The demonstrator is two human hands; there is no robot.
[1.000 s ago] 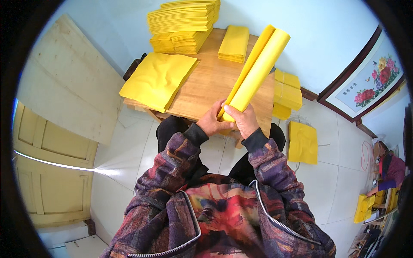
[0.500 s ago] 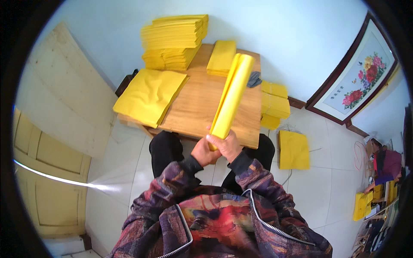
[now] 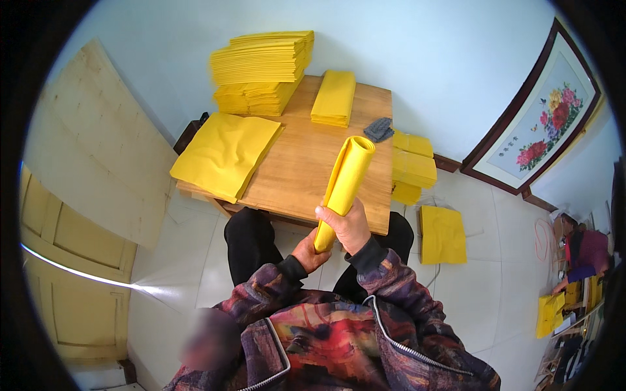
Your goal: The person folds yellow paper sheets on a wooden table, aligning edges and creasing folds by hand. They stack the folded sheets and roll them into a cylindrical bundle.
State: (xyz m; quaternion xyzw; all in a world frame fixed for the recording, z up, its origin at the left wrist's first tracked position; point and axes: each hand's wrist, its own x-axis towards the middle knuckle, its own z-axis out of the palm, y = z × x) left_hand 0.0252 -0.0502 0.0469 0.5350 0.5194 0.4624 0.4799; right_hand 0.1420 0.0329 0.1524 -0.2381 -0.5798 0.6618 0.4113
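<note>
A rolled yellow sheet (image 3: 352, 173) stands tilted away from me over the near right part of the wooden table (image 3: 293, 176). My right hand (image 3: 350, 228) is wrapped round its lower half, thumb across the front. Below it, my left hand (image 3: 310, 253) grips the roll's bottom end; its fingers are partly hidden. A flat pile of yellow sheets (image 3: 225, 155) lies at the table's left edge. Behind it rises a tall stack of folded yellow pieces (image 3: 261, 65). A smaller folded yellow stack (image 3: 333, 98) lies at the back, with a crumpled grey cloth (image 3: 378, 130) to its right.
Yellow bundles (image 3: 414, 171) are stacked right of the table, and a yellow pile (image 3: 443, 234) lies on the tiled floor. A wooden board (image 3: 98, 143) leans at left by a door (image 3: 78, 274). Far right, a person (image 3: 590, 254) is near more yellow pieces (image 3: 551, 313).
The roll has come down and nearer to me, and its open end now shows a spiral. My hands, clasped together before, are apart, with the right higher up the roll.
</note>
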